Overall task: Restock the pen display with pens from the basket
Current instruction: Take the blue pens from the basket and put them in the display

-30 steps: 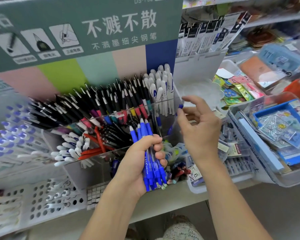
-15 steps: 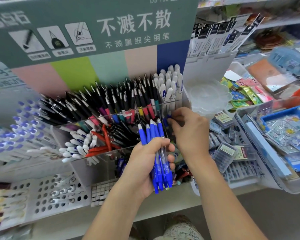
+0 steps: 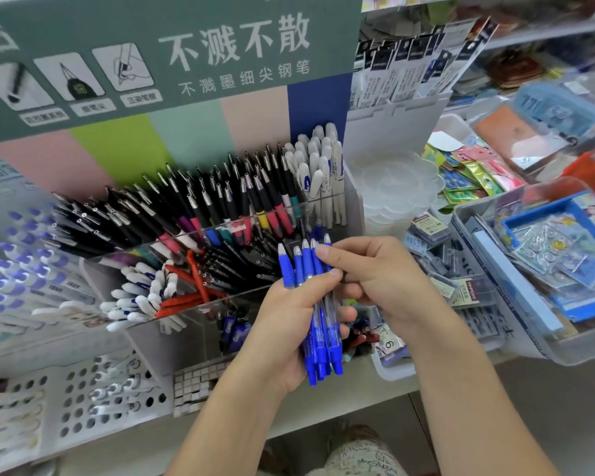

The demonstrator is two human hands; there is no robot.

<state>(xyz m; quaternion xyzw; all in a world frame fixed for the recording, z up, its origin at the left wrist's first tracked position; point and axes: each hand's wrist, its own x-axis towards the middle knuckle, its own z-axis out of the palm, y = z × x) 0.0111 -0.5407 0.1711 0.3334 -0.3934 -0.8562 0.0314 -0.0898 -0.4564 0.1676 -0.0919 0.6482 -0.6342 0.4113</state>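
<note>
Left hand [image 3: 289, 324] grips upright blue pens [image 3: 318, 310]; right hand [image 3: 378, 280] fingers [image 3: 334, 259] pinch one pen's top.

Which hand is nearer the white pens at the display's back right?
Right. The right hand lies just below the white pens; the left hand, gripping the blue pens, sits lower.

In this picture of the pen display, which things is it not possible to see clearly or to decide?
- Basket: not identifiable in the head view.
- Number of blue pens: the left hand wraps the bundle and the pens overlap.
- Right hand: its fingertips reach the pens' top ends, but whether they pinch one is hidden.
- White and purple pens at the left edge: blurred.
- Small print on the green sign: too soft to read.
</note>
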